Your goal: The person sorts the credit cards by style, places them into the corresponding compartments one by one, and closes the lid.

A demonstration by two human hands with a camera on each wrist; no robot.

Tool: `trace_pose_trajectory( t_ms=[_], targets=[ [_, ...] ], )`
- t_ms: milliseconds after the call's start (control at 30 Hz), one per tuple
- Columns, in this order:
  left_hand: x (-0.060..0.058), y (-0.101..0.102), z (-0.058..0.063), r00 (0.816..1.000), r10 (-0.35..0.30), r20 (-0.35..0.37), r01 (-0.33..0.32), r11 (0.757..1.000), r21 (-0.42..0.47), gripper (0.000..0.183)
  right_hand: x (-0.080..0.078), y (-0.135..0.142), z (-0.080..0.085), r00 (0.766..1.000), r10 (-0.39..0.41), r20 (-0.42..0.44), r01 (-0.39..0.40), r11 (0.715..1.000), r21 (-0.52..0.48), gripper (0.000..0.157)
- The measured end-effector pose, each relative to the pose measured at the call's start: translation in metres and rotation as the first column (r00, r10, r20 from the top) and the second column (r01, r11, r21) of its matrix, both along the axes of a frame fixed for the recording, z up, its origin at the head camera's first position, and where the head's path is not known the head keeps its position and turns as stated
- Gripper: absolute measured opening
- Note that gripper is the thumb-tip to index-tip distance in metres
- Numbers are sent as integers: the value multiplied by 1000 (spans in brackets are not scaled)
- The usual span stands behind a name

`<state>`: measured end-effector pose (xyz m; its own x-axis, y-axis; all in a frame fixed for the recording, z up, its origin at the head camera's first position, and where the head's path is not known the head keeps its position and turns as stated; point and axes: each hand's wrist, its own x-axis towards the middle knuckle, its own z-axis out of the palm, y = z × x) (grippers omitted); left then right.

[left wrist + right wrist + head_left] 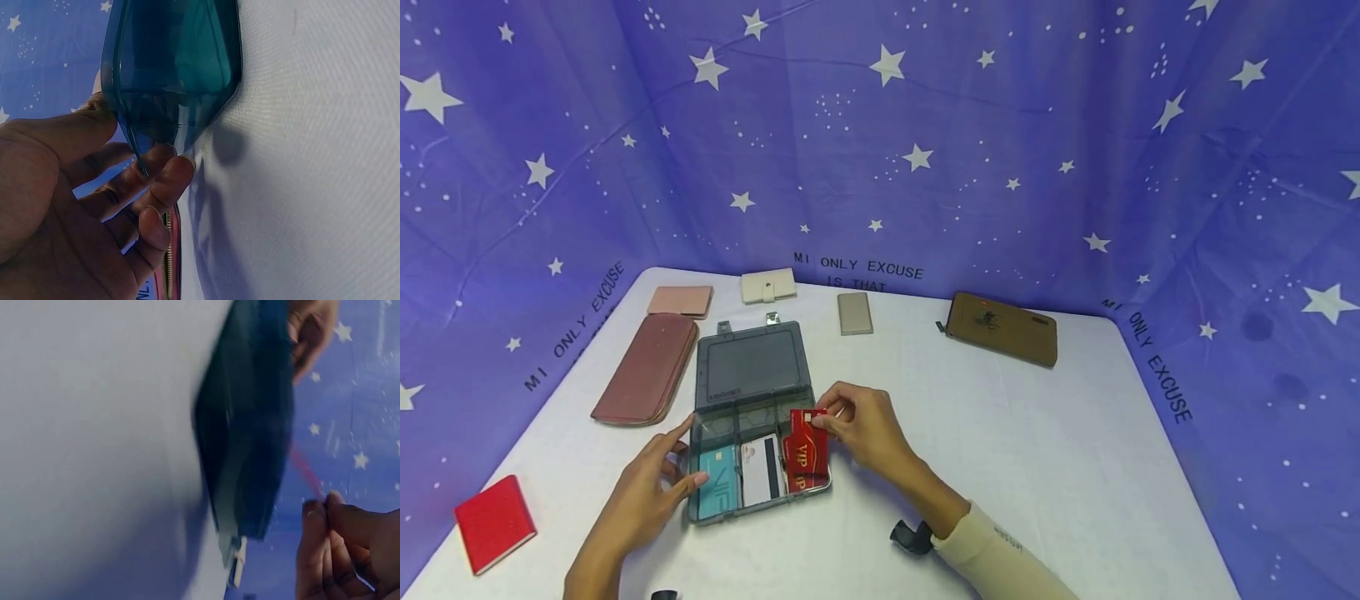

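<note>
A grey translucent plastic storage box (pixel 752 358) lies with its lid folded back on the white table. My left hand (pixel 647 492) grips its left side, thumb over the rim; in the left wrist view the fingers (pixel 169 181) curl along the box wall (pixel 169 75). Between thumb and index finger, my right hand (pixel 868 429) pinches the top of a red VIP card (pixel 808 425) at the right compartment. Another red card (pixel 801 479) overlaps it there. A teal card (pixel 718 483) fills the left compartment, a white card (pixel 762 471) with a black stripe the middle one.
Left of the box lie a dark pink wallet (pixel 643 367), a light pink one (pixel 681 300) and a red notebook (pixel 495 523). Behind are a cream snap wallet (pixel 769 286) and a beige card holder (pixel 855 313). A brown zip wallet (pixel 1003 329) is at back right.
</note>
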<state>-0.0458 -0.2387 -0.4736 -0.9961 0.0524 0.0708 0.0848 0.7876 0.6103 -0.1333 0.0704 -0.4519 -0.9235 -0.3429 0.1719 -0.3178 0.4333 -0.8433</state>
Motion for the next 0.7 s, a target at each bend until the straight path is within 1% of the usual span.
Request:
trace_pose_trajectory(
  t_ms=[100, 133, 200, 267, 300, 333, 367, 467, 533, 633, 700],
  targets=[
    [0, 0, -1, 1000, 0, -4, 0, 1000, 5, 81, 1, -12, -7, 992, 37, -118, -21, 991, 134, 12],
    [0, 0, -1, 1000, 1, -5, -1, 1000, 7, 81, 2, -15, -8, 986, 52, -157, -21, 981, 193, 11],
    [0, -1, -2, 1000, 3, -9, -3, 1000, 8, 81, 3, -18, -10, 972, 72, -224, 0, 952, 305, 11],
    [-1, 0, -3, 1000, 4, -14, -4, 1000, 12, 81, 3, -19, -11, 964, 79, -253, 27, 920, 391, 12],
    [-1, 1, -3, 1000, 4, -14, -4, 1000, 14, 81, 3, -18, -11, 966, 80, -247, 29, 912, 409, 13],
    [0, 1, -3, 1000, 3, -15, -3, 1000, 14, 80, 1, -17, -12, 970, 80, -231, 23, 911, 411, 15],
    [0, 1, -3, 1000, 3, -14, -2, 1000, 13, 80, -1, -17, -12, 976, 74, -203, 12, 919, 395, 17],
    [1, 1, -2, 1000, 2, -11, -1, 1000, 4, 81, -11, -14, -12, 993, 58, -101, -27, 959, 281, 26],
    [1, 1, -2, 1000, 3, -13, -3, 1000, -3, 81, -21, -13, -14, 998, 48, -38, -40, 980, 195, 36],
    [1, 0, -2, 1000, 5, -14, -5, 1000, -11, 81, -34, -14, -18, 994, 51, 98, -60, 994, 90, 54],
    [1, 0, -1, 1000, 8, -19, -8, 1000, -11, 80, -43, -16, -22, 978, 70, 197, -79, 996, 38, 63]
  ],
)
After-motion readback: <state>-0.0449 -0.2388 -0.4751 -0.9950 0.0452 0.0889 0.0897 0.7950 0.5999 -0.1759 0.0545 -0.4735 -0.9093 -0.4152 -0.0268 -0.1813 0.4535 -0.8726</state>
